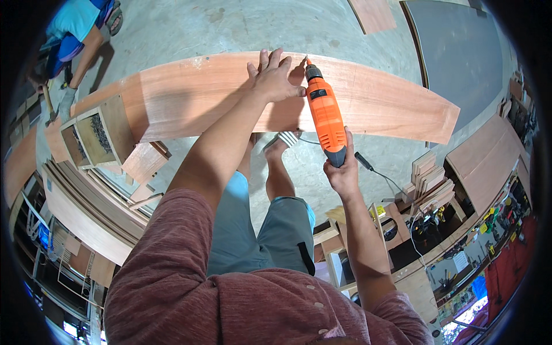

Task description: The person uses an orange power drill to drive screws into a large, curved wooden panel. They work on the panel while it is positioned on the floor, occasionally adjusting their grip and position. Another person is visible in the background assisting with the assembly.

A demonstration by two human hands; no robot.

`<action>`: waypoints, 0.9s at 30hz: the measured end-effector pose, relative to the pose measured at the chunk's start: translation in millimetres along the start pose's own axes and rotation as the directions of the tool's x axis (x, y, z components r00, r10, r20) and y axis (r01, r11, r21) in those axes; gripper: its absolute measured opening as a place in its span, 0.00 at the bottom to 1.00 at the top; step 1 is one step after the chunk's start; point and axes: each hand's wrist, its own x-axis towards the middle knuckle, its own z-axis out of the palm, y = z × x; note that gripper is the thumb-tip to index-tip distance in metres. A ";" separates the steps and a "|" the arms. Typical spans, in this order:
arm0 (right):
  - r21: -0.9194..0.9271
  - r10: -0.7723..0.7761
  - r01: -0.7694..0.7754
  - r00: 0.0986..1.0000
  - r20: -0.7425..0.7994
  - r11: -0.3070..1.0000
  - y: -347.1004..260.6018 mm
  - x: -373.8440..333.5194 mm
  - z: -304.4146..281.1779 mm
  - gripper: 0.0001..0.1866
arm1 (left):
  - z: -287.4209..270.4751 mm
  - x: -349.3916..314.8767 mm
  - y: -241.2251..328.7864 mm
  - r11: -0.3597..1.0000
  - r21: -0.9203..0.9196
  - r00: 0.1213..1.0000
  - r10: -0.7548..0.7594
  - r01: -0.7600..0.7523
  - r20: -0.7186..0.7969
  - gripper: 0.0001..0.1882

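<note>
A long reddish plywood board [379, 98] lies across the view in front of me. My left hand [277, 77] rests flat on it near the middle, fingers spread. My right hand [343, 172] is wrapped round the rear end of an orange corded power drill [326, 112]. The drill points away from me, its black chuck [312, 72] over the board and its bit close to the far edge, just right of my left hand. Whether the bit touches the wood I cannot tell. A dark cord trails behind the drill.
At the far left a co-worker in blue [75, 26] bends over the board's end with a hammer [47, 103]. A wooden box of nails [95, 135] stands on the left. Stacked wood pieces [428, 178] lie at right, a grey panel [457, 52] beyond. A black cord connector [363, 161] hangs near my right hand.
</note>
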 end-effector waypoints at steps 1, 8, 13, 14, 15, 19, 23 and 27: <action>0.004 -0.003 0.003 1.000 -0.001 1.000 2.2 0.3 0.3 0.53 | -0.3 -0.1 0.2 1.000 0.002 1.000 -0.001 0.001 0.003 0.60; 0.017 -0.004 0.004 1.000 0.010 1.000 1.7 0.3 -0.8 0.53 | -0.6 0.4 1.4 1.000 0.013 1.000 -0.008 0.008 0.011 0.60; -0.003 -0.001 0.001 1.000 0.008 1.000 4.0 0.6 -0.9 0.53 | -4.2 -2.0 3.6 1.000 0.016 1.000 -0.009 0.008 0.021 0.59; -0.011 0.004 -0.004 1.000 0.008 1.000 3.3 0.3 -1.3 0.53 | -4.8 -2.4 4.4 1.000 0.016 1.000 -0.008 0.008 0.024 0.59; -0.019 0.010 -0.010 1.000 0.008 1.000 2.9 0.1 -1.6 0.53 | -5.3 -2.7 5.5 1.000 0.016 1.000 -0.008 0.008 0.027 0.59; -0.009 -0.012 0.012 1.000 0.005 1.000 6.1 -0.5 -2.9 0.53 | -4.3 -1.8 7.0 1.000 0.020 1.000 -0.004 0.003 0.031 0.59; -0.039 -0.061 0.059 0.997 -0.039 0.997 10.5 1.0 -1.6 0.52 | -7.7 -3.5 7.3 1.000 0.014 1.000 -0.005 0.005 0.030 0.58; -0.049 -0.026 0.029 0.998 0.050 0.998 10.7 3.1 1.3 0.51 | 17.3 16.2 -27.3 0.979 0.051 0.970 0.202 -0.197 -0.136 0.52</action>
